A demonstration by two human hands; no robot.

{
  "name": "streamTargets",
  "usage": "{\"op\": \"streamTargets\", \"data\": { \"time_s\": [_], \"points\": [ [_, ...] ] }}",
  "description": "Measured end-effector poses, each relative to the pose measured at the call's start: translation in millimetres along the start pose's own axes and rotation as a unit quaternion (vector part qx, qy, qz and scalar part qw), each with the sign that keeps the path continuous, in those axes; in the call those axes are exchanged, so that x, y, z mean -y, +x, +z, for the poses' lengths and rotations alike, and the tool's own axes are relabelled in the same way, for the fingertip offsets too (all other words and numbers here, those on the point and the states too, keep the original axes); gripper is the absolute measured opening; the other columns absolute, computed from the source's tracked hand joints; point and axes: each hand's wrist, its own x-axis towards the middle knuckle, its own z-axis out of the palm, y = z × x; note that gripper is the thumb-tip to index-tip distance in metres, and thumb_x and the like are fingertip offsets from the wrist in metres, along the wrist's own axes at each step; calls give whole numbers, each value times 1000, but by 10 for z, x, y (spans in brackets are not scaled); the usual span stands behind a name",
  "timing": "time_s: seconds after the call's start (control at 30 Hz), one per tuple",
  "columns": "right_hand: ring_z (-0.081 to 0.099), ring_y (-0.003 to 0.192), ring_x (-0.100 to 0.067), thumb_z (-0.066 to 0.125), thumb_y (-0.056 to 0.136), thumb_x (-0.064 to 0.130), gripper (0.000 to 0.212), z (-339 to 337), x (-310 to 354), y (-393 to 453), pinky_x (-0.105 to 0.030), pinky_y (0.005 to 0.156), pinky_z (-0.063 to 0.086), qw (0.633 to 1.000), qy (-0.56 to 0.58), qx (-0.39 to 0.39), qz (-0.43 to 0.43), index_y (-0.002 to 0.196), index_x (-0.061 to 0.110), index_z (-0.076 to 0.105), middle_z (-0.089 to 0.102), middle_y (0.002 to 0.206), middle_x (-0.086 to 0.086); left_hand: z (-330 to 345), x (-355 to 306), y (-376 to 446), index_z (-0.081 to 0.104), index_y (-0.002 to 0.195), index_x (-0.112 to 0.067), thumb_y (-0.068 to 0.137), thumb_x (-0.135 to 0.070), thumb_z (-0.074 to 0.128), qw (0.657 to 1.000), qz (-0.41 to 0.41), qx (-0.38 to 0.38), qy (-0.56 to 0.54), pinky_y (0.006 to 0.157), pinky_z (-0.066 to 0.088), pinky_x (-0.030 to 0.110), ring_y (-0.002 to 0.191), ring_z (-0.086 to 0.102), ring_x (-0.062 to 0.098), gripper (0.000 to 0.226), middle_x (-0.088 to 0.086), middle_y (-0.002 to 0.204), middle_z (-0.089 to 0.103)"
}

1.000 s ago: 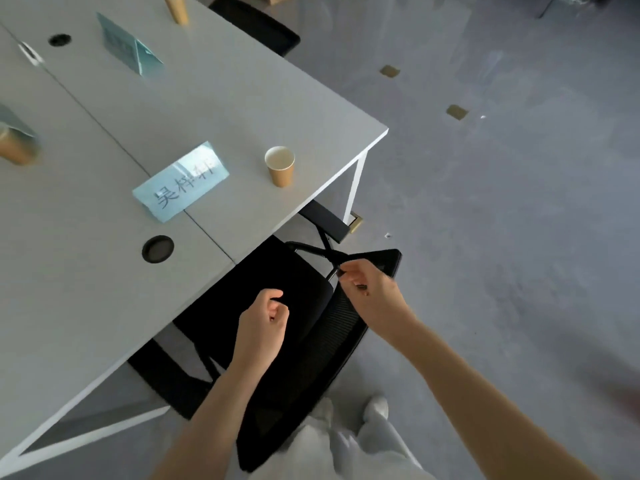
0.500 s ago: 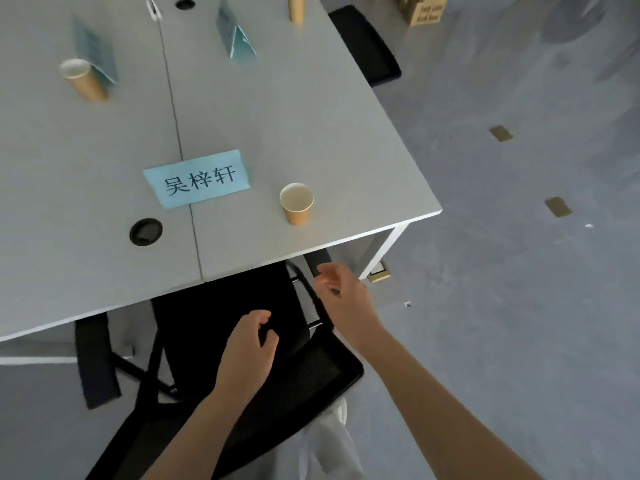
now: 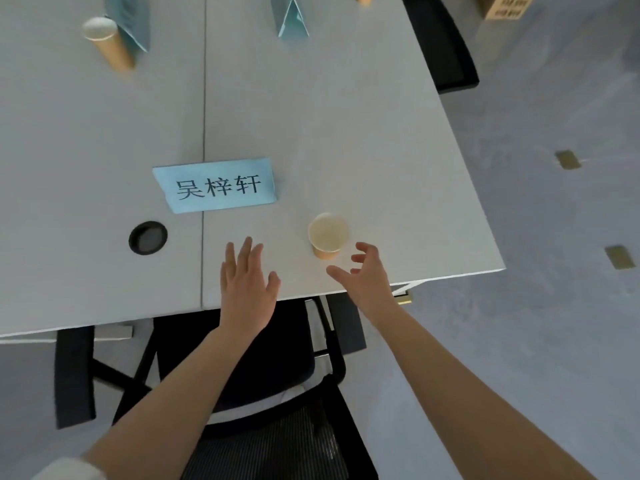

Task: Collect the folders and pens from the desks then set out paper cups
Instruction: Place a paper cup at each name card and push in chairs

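A grey-white surface (image 3: 346, 140) of two desks joined at a seam stands on a grey floor (image 3: 554, 341), with a black chair (image 3: 270, 427) tucked under its near edge. A blue name card (image 3: 216, 185) reading 吴梓轩 lies across the seam, a cup (image 3: 327, 235) stands upright just right of it, and another cup (image 3: 107, 43) stands far left. The left hand (image 3: 246, 282) lies over the near edge with fingers straight and close together; the right hand (image 3: 367, 275), fingers spread and holding nothing, is just beside the near cup.
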Motion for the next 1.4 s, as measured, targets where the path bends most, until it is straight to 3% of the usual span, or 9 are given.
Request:
{"op": "streamTargets", "data": {
  "time_s": [0.23, 0.37, 0.57, 0.9, 1.17, 1.3, 1.4],
  "points": [
    [50, 120, -18, 84, 66, 23, 85, 228, -69, 550, -41, 102, 44, 996, -37, -33, -73, 137, 23, 37, 48, 133, 4, 342, 348, 674, 6, 156, -24, 95, -51, 34, 991, -24, 6, 129, 121, 4, 46, 151, -4, 27, 73, 0, 165, 0],
    [56, 112, -19, 86, 66, 27, 73, 337, 18, 730, -42, 93, 51, 993, -22, -73, -91, 127, 23, 45, 57, 122, 3, 399, 387, 697, 9, 156, -22, 91, -56, 22, 985, -16, -9, 174, 121, 4, 47, 150, 1, 29, 74, 3, 164, 6],
    [58, 108, -16, 83, 67, 38, 71, 598, 499, 1207, -41, 91, 53, 991, 16, -75, -113, 125, 24, 45, 57, 120, 3, 411, 402, 718, 18, 155, -20, 89, -56, 27, 985, -12, -13, 174, 120, 11, 49, 150, 8, 31, 75, 4, 163, 14],
    [55, 109, -19, 81, 70, 27, 67, 841, 737, 1540, -38, 93, 48, 987, -24, -63, -146, 126, 16, 46, 55, 120, -2, 419, 420, 716, 24, 154, -20, 89, -54, 31, 986, -10, -32, 163, 119, 14, 50, 149, 13, 32, 74, 5, 162, 19],
    [48, 123, -16, 75, 75, 19, 76, 784, 633, 1260, -34, 104, 41, 993, -12, -23, -112, 139, 21, 34, 47, 137, 4, 423, 467, 742, 24, 153, -20, 87, -57, 31, 987, -1, -25, 157, 120, 11, 49, 149, 12, 32, 76, 5, 162, 19],
    [48, 123, -16, 63, 87, 22, 53, 578, 270, 822, -38, 109, 37, 998, -27, -23, -60, 135, 17, 42, 51, 132, 1, 350, 461, 715, 17, 155, -24, 90, -56, 25, 990, -10, 5, 138, 121, 5, 45, 151, 5, 28, 73, 1, 164, 13],
    [51, 120, -15, 59, 89, 20, 41, 319, 5, 499, -36, 108, 39, 999, -28, -16, -24, 129, 16, 49, 57, 126, 1, 253, 471, 755, 17, 155, -24, 97, -47, 37, 993, 0, 35, 114, 121, 4, 44, 151, 2, 27, 65, 1, 164, 10]
  ]
}}
